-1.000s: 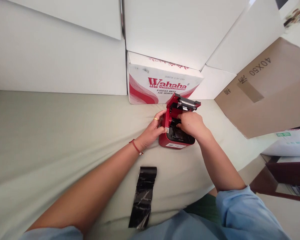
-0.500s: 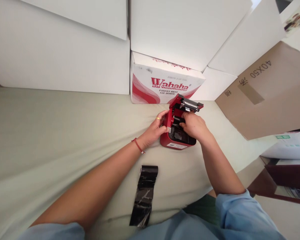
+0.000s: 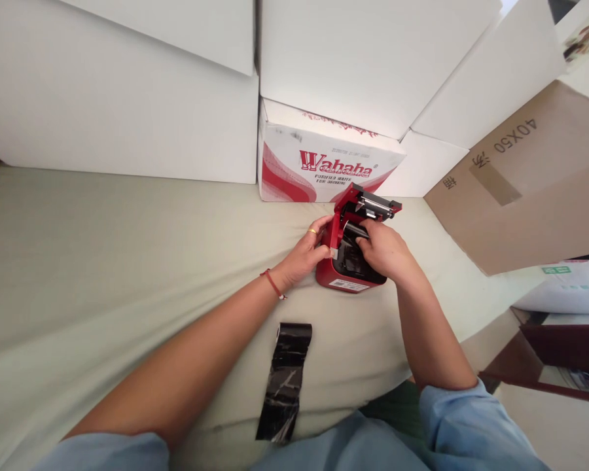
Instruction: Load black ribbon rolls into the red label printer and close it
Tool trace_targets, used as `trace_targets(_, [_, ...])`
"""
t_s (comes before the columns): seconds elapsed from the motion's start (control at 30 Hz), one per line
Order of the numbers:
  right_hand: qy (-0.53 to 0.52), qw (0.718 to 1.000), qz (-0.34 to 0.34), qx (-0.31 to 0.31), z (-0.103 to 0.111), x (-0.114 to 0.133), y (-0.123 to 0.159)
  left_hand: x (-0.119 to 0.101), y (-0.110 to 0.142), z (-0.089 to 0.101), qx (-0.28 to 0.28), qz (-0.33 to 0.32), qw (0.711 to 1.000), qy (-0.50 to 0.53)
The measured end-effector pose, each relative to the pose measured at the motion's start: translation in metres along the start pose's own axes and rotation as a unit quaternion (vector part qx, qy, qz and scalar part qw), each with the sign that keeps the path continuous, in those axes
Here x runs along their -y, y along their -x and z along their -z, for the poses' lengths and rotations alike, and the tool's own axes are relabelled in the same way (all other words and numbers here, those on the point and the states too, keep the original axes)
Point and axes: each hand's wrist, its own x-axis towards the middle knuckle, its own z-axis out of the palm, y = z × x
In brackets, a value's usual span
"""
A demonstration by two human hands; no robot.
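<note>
A small red label printer (image 3: 352, 286) stands on the pale green cloth with its lid (image 3: 370, 204) raised. My left hand (image 3: 304, 255) grips the printer's left side, thumb on the near edge and fingers behind. My right hand (image 3: 385, 248) reaches into the printer's black interior, thumb and fingers closed on a black ribbon roll (image 3: 356, 231). The roll's left end shows; its right part is hidden by my fingers. Dark shiny film lies in the compartment below it. Nearer to me, a second, partly unrolled black ribbon (image 3: 285, 379) lies on the cloth.
A white and red Wahaha water carton (image 3: 324, 160) sits right behind the printer. Large white boxes (image 3: 127, 98) line the back. On the right, a brown cardboard box (image 3: 530, 190) leans in, with a white bag (image 3: 569, 286) and a dark red shelf (image 3: 564, 347) nearer.
My right hand has lifted the black ribbon roll slightly inside the printer, so its end now shows. My left hand keeps its hold. The view has shifted a little.
</note>
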Motion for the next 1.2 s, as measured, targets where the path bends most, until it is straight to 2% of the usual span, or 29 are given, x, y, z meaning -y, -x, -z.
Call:
trace_targets(0.1, [-0.133,0.988,0.044,-0.058,0.012,-0.012,0.030,0.000,0.000,0.000,0.005,0.000,1.000,0.000])
trace_targets(0.17, [-0.242,0.964,0.094,-0.061,0.025,-0.030,0.063,0.000,-0.001,0.001,0.005,0.007,1.000,-0.002])
trace_targets(0.27, [-0.380,0.913,0.150,0.000,0.041,-0.069,0.115,0.002,-0.002,0.001,0.001,0.016,1.000,0.000])
trace_targets(0.33, [-0.433,0.886,0.163,0.035,0.041,-0.091,0.138,0.003,-0.003,0.002,0.000,0.015,1.000,0.002])
trace_targets(0.37, [-0.434,0.885,0.158,0.054,0.036,-0.099,0.145,0.004,-0.004,0.002,0.001,0.012,1.000,0.003])
trace_targets(0.43, [-0.394,0.904,0.135,0.097,0.019,-0.103,0.146,0.007,-0.005,0.003,0.002,0.003,1.000,0.002])
trace_targets(0.5, [-0.345,0.921,0.118,0.137,-0.007,-0.094,0.139,0.010,-0.005,0.005,0.001,-0.007,1.000,-0.001])
trace_targets(0.6, [-0.304,0.928,0.134,0.167,-0.045,-0.073,0.127,0.013,-0.006,0.007,-0.002,-0.013,1.000,-0.006])
trace_targets(0.7, [-0.280,0.942,0.153,0.101,-0.066,-0.052,0.123,0.014,-0.005,0.008,-0.004,-0.017,1.000,-0.014])
trace_targets(0.77, [-0.283,0.943,0.172,0.041,-0.070,-0.036,0.124,0.014,-0.005,0.009,-0.005,-0.025,1.000,-0.018])
trace_targets(0.83, [-0.274,0.938,0.210,0.029,-0.073,-0.016,0.124,0.015,-0.005,0.010,-0.004,-0.025,1.000,-0.017])
trace_targets(0.93, [-0.182,0.945,0.257,0.091,-0.078,0.021,0.123,0.015,-0.005,0.011,-0.005,-0.014,1.000,-0.014])
trace_targets(1.0, [-0.098,0.951,0.261,0.133,-0.083,0.045,0.120,0.014,-0.005,0.011,-0.005,-0.011,1.000,-0.013])
trace_targets(1.07, [-0.037,0.953,0.263,0.149,-0.085,0.061,0.119,0.012,-0.005,0.010,-0.002,-0.008,1.000,-0.012])
trace_targets(1.13, [-0.009,0.950,0.270,0.158,-0.081,0.065,0.119,0.010,-0.004,0.008,0.001,-0.004,1.000,-0.013])
trace_targets(1.2, [-0.032,0.943,0.284,0.170,-0.067,0.055,0.121,0.008,-0.003,0.006,-0.001,-0.001,1.000,-0.013])
